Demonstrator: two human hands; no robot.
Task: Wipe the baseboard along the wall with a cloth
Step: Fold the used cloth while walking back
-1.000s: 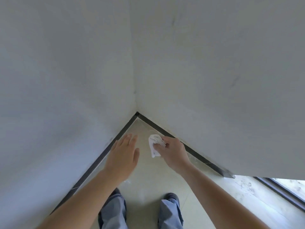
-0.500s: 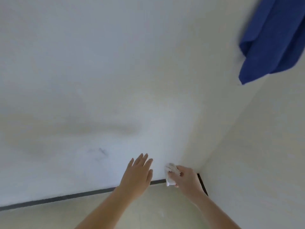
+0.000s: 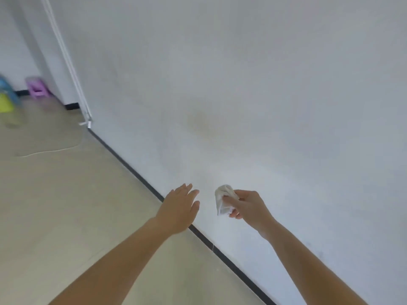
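Observation:
A thin dark baseboard [image 3: 132, 170] runs diagonally along the foot of the white wall [image 3: 253, 95], from the upper left to the lower right. A crumpled white cloth [image 3: 222, 200] is gripped in my right hand [image 3: 248, 208], held in front of the wall and above the baseboard, apart from it. My left hand [image 3: 179, 208] hovers flat beside it with the fingers spread and nothing in it, covering a short stretch of the baseboard.
Beige floor [image 3: 66, 205] fills the left side. A white cord [image 3: 66, 53] hangs down the wall's end and trails over the floor. Far left stand a purple stool [image 3: 36, 88] and blurred green and blue objects [image 3: 5, 95].
The view has swung left from the room's corner to a long straight wall. Both hands keep their pose, the right one still holding the cloth, now off the baseboard.

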